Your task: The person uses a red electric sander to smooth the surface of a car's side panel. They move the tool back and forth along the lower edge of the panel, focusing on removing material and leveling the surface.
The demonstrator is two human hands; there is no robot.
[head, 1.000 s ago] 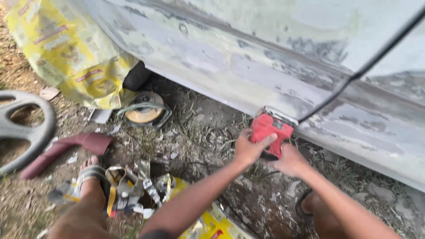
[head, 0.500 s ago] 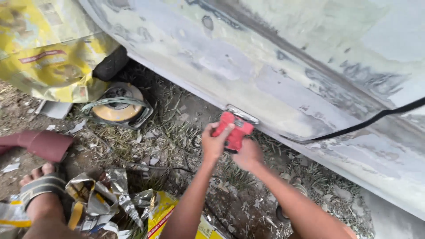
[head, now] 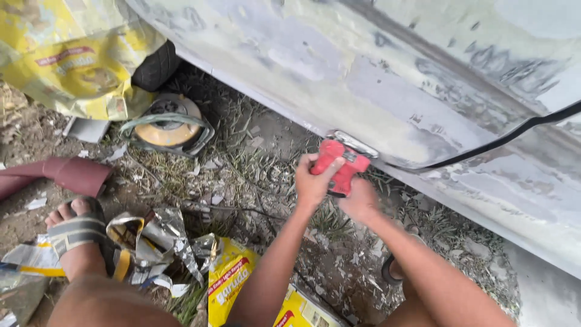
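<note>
A red hand sander (head: 340, 165) presses against the lower edge of a grey, filler-patched car body panel (head: 387, 79). My left hand (head: 313, 180) grips the sander's left side from below. My right hand (head: 359, 201) holds its lower right end. A black cable (head: 496, 142) runs from the sander up to the right across the panel.
Dirt and sparse grass lie under the car. A yellow round tool with coiled hose (head: 168, 124) sits by a tyre (head: 156, 66). Yellow sacks (head: 72, 54), crumpled foil wrappers (head: 160, 239), a maroon rolled sheet (head: 66, 174) and my sandalled foot (head: 75, 227) are at left.
Both hands and the sander have slid along the panel's lower edge while the view shifted closer; the steering wheel seen earlier at left is out of frame.
</note>
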